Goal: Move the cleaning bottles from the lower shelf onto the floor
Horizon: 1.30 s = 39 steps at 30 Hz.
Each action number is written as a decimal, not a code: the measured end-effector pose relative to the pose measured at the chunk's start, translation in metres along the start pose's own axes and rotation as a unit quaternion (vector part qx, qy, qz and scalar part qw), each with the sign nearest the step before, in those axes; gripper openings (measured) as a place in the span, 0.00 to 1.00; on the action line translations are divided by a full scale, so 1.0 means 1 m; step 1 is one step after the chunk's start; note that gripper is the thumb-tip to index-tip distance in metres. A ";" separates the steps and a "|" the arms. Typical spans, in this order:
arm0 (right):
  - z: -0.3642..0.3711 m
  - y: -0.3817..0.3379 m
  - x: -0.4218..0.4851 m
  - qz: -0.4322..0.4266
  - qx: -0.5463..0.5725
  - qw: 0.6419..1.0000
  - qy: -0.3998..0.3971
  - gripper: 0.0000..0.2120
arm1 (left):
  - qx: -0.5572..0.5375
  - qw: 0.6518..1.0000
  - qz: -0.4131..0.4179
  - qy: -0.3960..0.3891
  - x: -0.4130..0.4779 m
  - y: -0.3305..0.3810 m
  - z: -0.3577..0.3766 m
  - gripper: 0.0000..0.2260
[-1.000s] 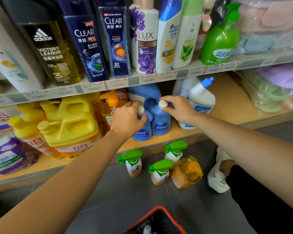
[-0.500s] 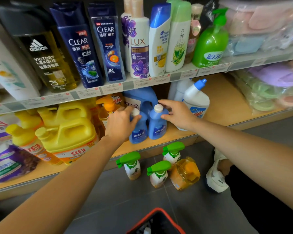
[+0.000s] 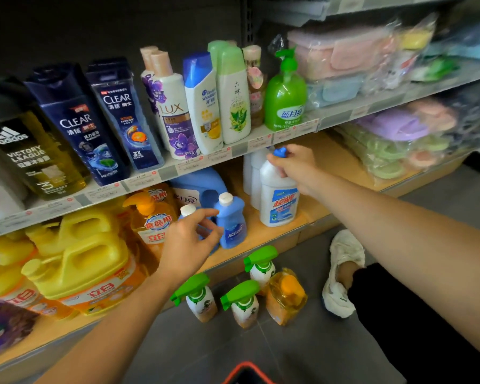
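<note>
On the lower shelf (image 3: pixel 263 236) two small blue bottles with white caps stand side by side. My left hand (image 3: pixel 187 245) curls round the left small blue bottle (image 3: pixel 188 210), hiding most of it. The right small blue bottle (image 3: pixel 231 220) stands free beside my fingers. Further right, my right hand (image 3: pixel 293 164) grips the neck of a white bottle with a blue cap (image 3: pixel 279 202), which stands upright on the shelf. Three green-trigger spray bottles (image 3: pixel 243 303) and an orange pump bottle (image 3: pixel 287 297) stand on the grey floor below.
Yellow jugs (image 3: pixel 83 264), an orange pump bottle (image 3: pixel 150 220), a large blue jug (image 3: pixel 197 187) and another white bottle (image 3: pixel 251 173) fill the lower shelf. Shampoo bottles line the shelf above. A white shoe (image 3: pixel 341 273) and a red basket rim (image 3: pixel 247 368) are on the floor.
My right hand left the right small blue bottle and moved right onto the white bottle's neck. My left hand stays at the left blue bottle. The view tilted upward.
</note>
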State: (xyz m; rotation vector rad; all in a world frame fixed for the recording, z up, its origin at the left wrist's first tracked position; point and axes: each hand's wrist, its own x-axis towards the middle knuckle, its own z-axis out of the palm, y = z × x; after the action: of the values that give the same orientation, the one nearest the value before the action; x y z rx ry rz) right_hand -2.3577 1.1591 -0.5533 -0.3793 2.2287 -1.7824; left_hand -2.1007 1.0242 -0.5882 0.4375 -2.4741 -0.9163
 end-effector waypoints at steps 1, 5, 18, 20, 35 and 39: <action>0.000 -0.001 0.000 -0.009 -0.024 1.000 0.004 0.11 | -0.035 0.999 -0.018 -0.016 0.002 0.005 0.003 0.13; -0.005 -0.003 -0.018 -0.046 -0.080 0.995 0.038 0.11 | -0.129 0.988 -0.063 -0.053 0.007 0.020 0.008 0.14; -0.014 -0.095 -0.135 -0.134 0.062 0.986 -0.082 0.14 | -0.262 0.956 -0.029 -0.131 -0.012 0.057 -0.008 0.29; -0.004 -0.091 -0.141 -0.097 0.109 0.985 -0.096 0.11 | -0.275 0.951 -0.037 -0.133 -0.016 0.053 -0.011 0.22; 0.045 -0.081 -0.145 -0.151 0.067 0.929 -0.333 0.13 | -0.400 0.889 -0.173 -0.141 -0.056 0.009 -0.054 0.15; 0.053 -0.081 -0.156 -0.144 0.098 0.909 -0.378 0.19 | -0.475 0.831 -0.226 -0.183 -0.076 0.005 -0.075 0.15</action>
State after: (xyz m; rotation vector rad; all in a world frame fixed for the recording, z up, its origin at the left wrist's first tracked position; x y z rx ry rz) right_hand -2.1896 1.1499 -0.4789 -1.1705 1.4866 -1.5749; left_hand -1.9978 1.0218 -0.5580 0.5066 -1.8388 -2.4258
